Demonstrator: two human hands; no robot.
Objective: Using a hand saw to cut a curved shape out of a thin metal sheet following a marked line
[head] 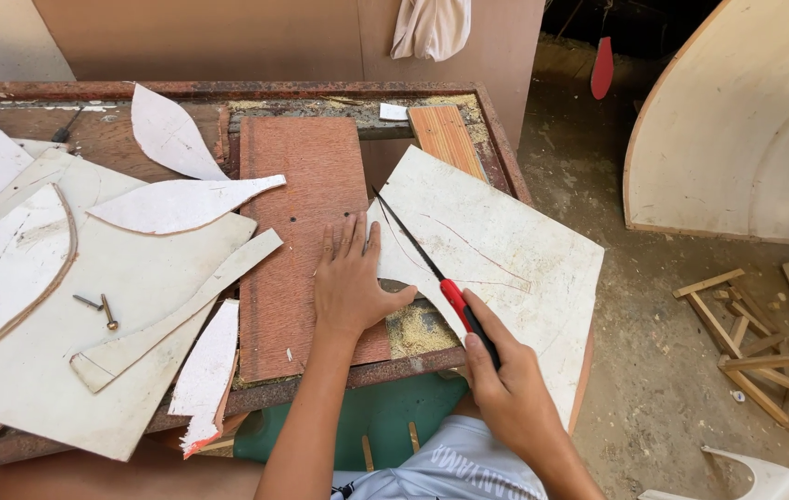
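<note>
The right hand (pixel 505 389) grips a red-handled knife (pixel 436 278) near the bench's near edge; its long axis runs from near right to far left, tip pointing far. The left hand (pixel 350 282) lies open, flat beside the white sheet (pixel 515 268), whose near corner overhangs, partly hidden.

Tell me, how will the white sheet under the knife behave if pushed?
The white sheet overhangs the workbench edge without drooping, so it is probably stiff. It looks thin, likely light. The left hand presses one corner; freed, it might slide or tip off.
</note>
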